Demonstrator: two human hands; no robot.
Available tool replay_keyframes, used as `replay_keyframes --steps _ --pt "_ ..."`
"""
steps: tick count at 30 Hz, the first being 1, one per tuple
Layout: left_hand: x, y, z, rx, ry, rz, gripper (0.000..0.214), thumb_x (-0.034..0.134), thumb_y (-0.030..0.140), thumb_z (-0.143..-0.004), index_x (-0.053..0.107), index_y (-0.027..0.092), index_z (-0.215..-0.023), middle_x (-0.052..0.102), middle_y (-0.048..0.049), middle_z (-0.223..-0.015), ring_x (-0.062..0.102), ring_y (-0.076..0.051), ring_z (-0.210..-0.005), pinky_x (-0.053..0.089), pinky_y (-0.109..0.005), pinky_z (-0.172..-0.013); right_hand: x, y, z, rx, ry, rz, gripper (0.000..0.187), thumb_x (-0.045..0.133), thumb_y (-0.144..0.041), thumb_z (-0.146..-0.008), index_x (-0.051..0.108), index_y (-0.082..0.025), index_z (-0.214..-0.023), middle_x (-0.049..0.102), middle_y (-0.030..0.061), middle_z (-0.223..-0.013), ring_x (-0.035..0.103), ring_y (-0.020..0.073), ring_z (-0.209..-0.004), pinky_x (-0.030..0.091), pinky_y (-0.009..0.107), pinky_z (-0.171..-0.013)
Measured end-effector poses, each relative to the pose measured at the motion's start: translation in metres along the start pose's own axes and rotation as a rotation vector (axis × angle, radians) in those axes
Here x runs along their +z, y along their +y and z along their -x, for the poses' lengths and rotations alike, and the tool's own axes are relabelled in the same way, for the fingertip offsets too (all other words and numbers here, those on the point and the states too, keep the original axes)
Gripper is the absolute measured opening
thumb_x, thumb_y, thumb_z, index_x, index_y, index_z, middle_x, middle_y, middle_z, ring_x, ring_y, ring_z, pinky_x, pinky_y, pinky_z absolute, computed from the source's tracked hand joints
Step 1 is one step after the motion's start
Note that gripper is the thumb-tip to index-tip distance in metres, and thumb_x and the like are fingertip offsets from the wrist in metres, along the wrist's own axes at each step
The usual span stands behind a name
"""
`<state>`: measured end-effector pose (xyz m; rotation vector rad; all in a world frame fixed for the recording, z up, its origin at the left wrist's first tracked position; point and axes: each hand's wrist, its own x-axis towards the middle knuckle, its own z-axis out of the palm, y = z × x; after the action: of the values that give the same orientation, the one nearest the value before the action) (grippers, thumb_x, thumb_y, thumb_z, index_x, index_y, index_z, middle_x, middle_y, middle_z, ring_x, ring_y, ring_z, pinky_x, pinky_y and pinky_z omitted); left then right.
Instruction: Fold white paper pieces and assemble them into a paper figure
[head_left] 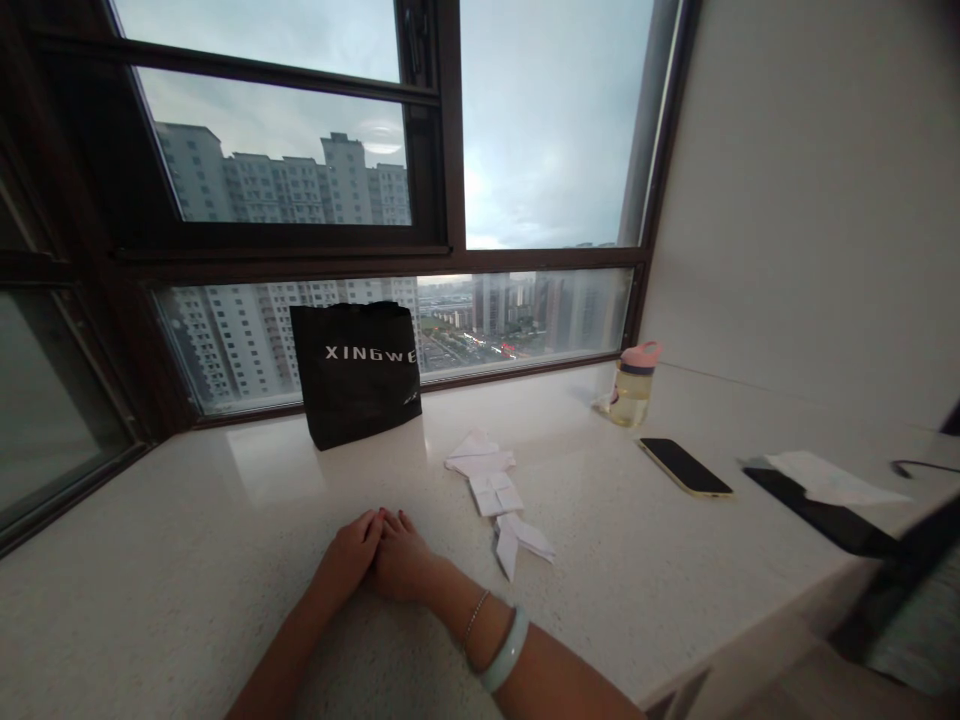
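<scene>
My left hand (349,553) and my right hand (405,560) rest together on the pale stone counter (225,540), fingertips touching, fingers curled inward. Nothing shows in either hand. A thin chain and a pale bangle sit on my right wrist. Just right of my hands lie three folded white paper pieces (495,492) in a loose line. A black paper bag (356,372) with white lettering stands upright behind my hands, against the window.
A small bottle with a pink lid (634,385) stands near the far right corner. A dark phone (685,466) lies flat beside it. Further right sit a black flat object (825,515) with white paper (829,478) on it. The window frame lines the back.
</scene>
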<state>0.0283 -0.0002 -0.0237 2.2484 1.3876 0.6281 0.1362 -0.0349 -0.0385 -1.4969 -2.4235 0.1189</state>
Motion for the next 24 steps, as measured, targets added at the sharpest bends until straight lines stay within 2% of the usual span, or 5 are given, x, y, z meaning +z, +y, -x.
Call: replay_keyframes --steps 5,13,19,24 --pt "-0.0008 0.0019 -0.0001 -0.024 -0.024 -0.043 0.034 0.028 0.027 -0.085 0.061 0.019 -0.087 0.069 -0.0079 -0.091 0.062 -0.018 -0.090 0.043 -0.027 -0.080 -0.0015 0.0000 -0.0002 0.007 -0.032 -0.006 0.057 0.044 -0.022 -0.083 0.030 -0.009 -0.137 0.035 0.0203 -0.139 0.029 0.0311 -0.130 0.027 0.053 -0.103" --pt "-0.0013 0.0020 0.0008 -0.012 -0.032 -0.034 0.034 0.029 0.028 -0.085 0.062 0.018 -0.087 0.069 -0.0085 -0.089 0.062 -0.019 -0.085 0.043 -0.029 -0.077 -0.0069 -0.0023 0.0001 -0.003 -0.062 0.000 0.056 0.045 -0.023 -0.084 0.031 -0.008 -0.136 0.035 0.0219 -0.139 0.028 0.0327 -0.130 0.027 0.054 -0.103" --pt "-0.0014 0.0027 0.0009 -0.018 -0.033 -0.050 0.034 0.028 0.028 -0.086 0.061 0.019 -0.087 0.069 -0.0083 -0.089 0.062 -0.018 -0.086 0.043 -0.028 -0.077 -0.0007 0.0001 0.0000 -0.019 -0.010 0.019 0.055 0.045 -0.021 -0.083 0.033 -0.010 -0.135 0.037 0.0209 -0.138 0.030 0.0322 -0.129 0.028 0.054 -0.102" --pt "-0.0031 0.0044 0.0027 -0.023 -0.031 -0.055 0.034 0.028 0.028 -0.086 0.061 0.019 -0.088 0.069 -0.0086 -0.092 0.062 -0.018 -0.088 0.043 -0.027 -0.077 -0.0005 -0.0002 -0.0001 -0.009 -0.021 0.024 0.057 0.046 -0.021 -0.082 0.031 -0.010 -0.136 0.036 0.0208 -0.138 0.030 0.0318 -0.130 0.028 0.053 -0.102"
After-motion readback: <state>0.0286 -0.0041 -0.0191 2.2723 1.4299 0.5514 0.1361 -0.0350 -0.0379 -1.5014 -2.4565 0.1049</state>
